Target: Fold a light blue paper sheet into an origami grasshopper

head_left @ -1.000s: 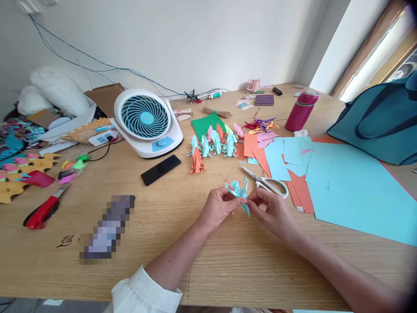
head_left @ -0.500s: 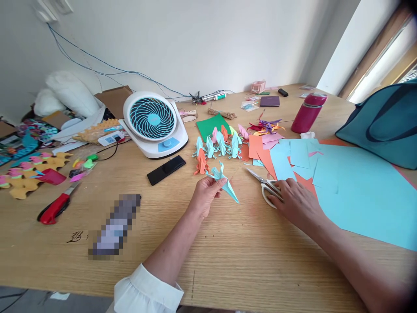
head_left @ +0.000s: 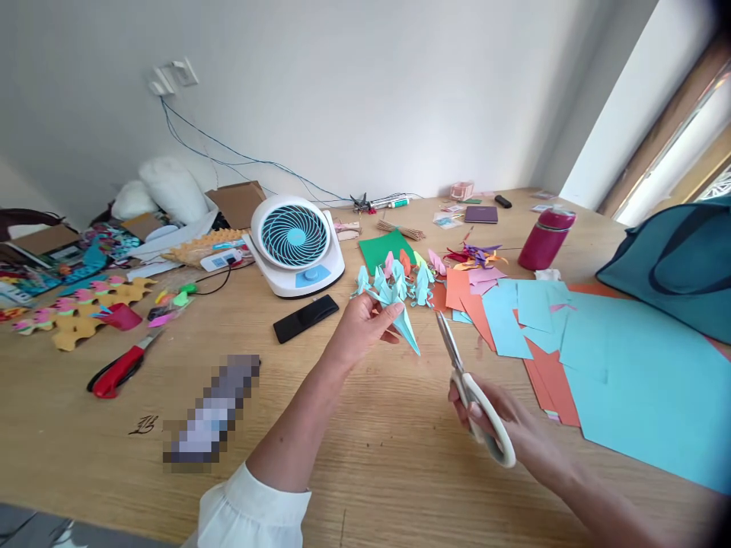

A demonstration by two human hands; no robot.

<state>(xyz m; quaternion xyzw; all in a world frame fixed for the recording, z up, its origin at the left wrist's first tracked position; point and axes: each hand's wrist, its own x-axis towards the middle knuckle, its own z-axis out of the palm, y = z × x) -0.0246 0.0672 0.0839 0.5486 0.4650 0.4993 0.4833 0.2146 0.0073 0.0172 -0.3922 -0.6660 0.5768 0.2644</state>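
Observation:
Between the thumb and fingers of my left hand (head_left: 365, 326) is a light blue folded paper figure (head_left: 406, 329), its long point angled down to the right. My right hand (head_left: 494, 415) grips white-handled scissors (head_left: 471, 396) above the table. Their blades point up and away, and look nearly closed. Just beyond my left hand stand several small folded paper figures (head_left: 423, 285) in light blue, pink, orange and yellow, partly hidden by the held one. Orange paper pieces (head_left: 458, 288) and light blue paper sheets (head_left: 645, 380) lie right of the scissors.
A white fan (head_left: 297, 243) stands at the back, a black phone (head_left: 306, 318) in front of it. Red-handled scissors (head_left: 119, 371) and a blurred-out object (head_left: 214, 411) lie left. A magenta bottle (head_left: 547, 239) and teal bag (head_left: 674, 259) stand right. Green paper (head_left: 380, 248) lies behind the figures.
My right hand has lifted the white-handled scissors off the table and turned them blades-away. My left hand keeps its hold on the blue paper figure. The camera view has shifted upward and left.

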